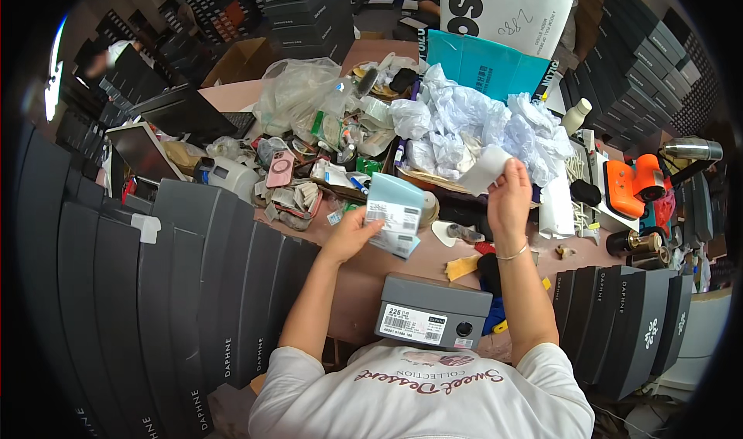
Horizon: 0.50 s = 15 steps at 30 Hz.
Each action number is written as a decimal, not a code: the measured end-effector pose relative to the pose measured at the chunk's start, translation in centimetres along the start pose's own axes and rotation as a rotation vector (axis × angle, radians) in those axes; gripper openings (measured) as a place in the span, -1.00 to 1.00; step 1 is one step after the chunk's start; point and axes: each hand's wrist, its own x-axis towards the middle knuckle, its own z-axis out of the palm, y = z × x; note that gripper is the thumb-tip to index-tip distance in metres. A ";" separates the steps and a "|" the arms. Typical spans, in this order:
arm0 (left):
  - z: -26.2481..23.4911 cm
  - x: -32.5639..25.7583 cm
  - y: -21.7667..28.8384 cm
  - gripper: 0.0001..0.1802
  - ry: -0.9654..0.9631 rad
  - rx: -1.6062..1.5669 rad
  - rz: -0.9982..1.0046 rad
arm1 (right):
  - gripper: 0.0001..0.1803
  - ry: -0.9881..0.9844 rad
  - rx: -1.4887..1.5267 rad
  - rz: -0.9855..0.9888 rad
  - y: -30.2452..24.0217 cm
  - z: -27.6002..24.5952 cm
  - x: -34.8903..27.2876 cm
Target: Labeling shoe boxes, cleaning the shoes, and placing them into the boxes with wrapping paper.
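My left hand [350,236] is closed on a few pale blue sheets carrying white barcode labels [395,215], held over the middle of the table. Farther right, my right hand [509,190], with a thin bracelet at its wrist, pinches a white slip of paper [484,170] at its edge. The slip hangs in front of a heap of crumpled white tissue paper [464,118]. Close to my body rests a closed grey shoe box [437,296], a white barcode label on the side facing me. Neither hand touches the box.
Dark shoe boxes [182,261] line the left side, with more boxes [619,323] at the right. The cluttered table holds a pink phone [280,168], clear plastic bags [298,91], a laptop [190,114], a yellow cloth [462,267] and an orange device [635,185].
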 end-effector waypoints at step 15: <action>-2.7 18.6 -4.8 -0.74 0.401 0.954 0.327 | -0.88 0.103 -0.261 0.143 -2.3 -7.5 -7.7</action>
